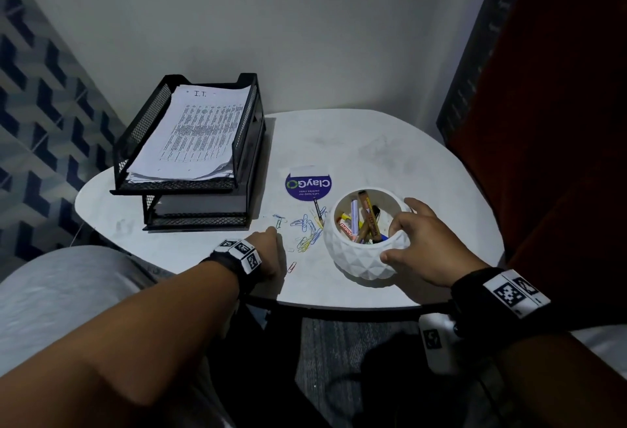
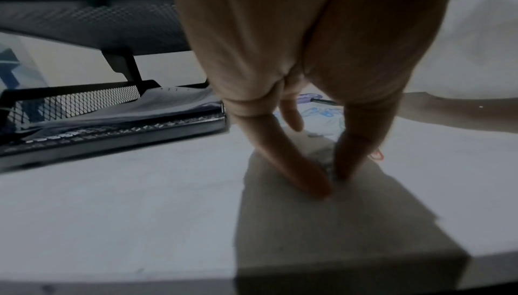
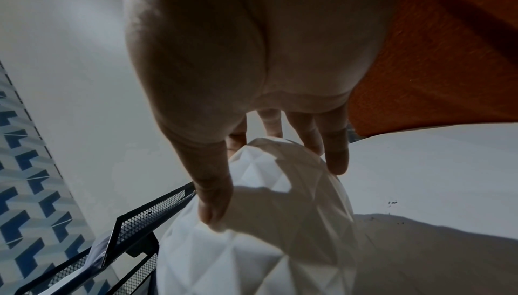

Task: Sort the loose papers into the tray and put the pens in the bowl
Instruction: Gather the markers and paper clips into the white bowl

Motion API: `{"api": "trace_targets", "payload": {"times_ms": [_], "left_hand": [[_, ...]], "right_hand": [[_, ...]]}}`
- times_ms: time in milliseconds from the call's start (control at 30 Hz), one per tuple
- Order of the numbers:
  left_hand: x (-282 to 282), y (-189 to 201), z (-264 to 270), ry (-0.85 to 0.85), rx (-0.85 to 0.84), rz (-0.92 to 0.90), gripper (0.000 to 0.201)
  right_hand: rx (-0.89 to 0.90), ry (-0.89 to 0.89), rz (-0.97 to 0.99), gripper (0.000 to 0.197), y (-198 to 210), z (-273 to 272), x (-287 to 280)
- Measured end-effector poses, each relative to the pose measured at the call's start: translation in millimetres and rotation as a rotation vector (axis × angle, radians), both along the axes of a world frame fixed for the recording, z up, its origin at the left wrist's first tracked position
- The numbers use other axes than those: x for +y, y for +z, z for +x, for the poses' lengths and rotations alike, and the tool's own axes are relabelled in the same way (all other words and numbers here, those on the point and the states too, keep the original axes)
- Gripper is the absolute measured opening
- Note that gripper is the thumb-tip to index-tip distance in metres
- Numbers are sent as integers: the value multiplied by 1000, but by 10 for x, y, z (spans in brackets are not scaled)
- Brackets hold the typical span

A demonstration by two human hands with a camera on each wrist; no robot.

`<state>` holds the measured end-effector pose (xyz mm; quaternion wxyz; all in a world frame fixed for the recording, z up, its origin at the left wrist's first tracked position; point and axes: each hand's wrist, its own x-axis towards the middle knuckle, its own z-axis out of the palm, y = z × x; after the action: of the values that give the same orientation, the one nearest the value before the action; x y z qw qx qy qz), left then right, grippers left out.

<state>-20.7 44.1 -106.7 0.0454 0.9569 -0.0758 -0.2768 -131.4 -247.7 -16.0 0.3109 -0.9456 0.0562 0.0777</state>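
Note:
A white faceted bowl (image 1: pixel 356 261) (image 3: pixel 252 255) holding several pens and markers (image 1: pixel 368 217) stands near the table's front right. My right hand (image 1: pixel 393 241) (image 3: pixel 274 191) grips it, thumb on the outer wall and fingers over the rim. One dark pencil (image 1: pixel 318 212) lies on the table just left of the bowl. A black mesh two-tier tray (image 1: pixel 176 185) (image 2: pixel 112 136) at the back left carries a stack of printed papers (image 1: pixel 196 132). My left hand (image 1: pixel 271 251) (image 2: pixel 330 184) is down on the tabletop. Its thumb and forefinger tips pinch together around what looks like a small pale paper clip.
Coloured paper clips (image 1: pixel 305 231) are scattered between my hands, with a red one (image 1: pixel 291 266) (image 2: pixel 375 156) near the left thumb. A purple round sticker (image 1: pixel 308 185) sits behind them. The white table (image 1: pixel 373 149) meets a wall at the back and an orange panel (image 1: pixel 559 156) on the right.

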Motion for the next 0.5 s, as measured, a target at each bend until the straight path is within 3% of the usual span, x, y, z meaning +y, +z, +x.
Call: {"api": "trace_targets", "payload": {"times_ms": [167, 300, 367, 433, 500], "left_hand": [[-110, -38, 105, 17, -137, -170, 21], [-207, 22, 127, 56, -52, -217, 61], [-283, 41, 110, -37, -29, -173, 73], [-360, 3, 99, -161, -30, -116, 65], [-414, -60, 120, -198, -62, -116, 43]], "right_hand": [[-17, -16, 23, 31, 5, -26, -8], [-32, -38, 36, 31, -11, -28, -59], [-30, -42, 42, 31, -23, -12, -70], [-30, -43, 47, 30, -28, 4, -63], [-32, -46, 49, 30, -34, 10, -51]]}}
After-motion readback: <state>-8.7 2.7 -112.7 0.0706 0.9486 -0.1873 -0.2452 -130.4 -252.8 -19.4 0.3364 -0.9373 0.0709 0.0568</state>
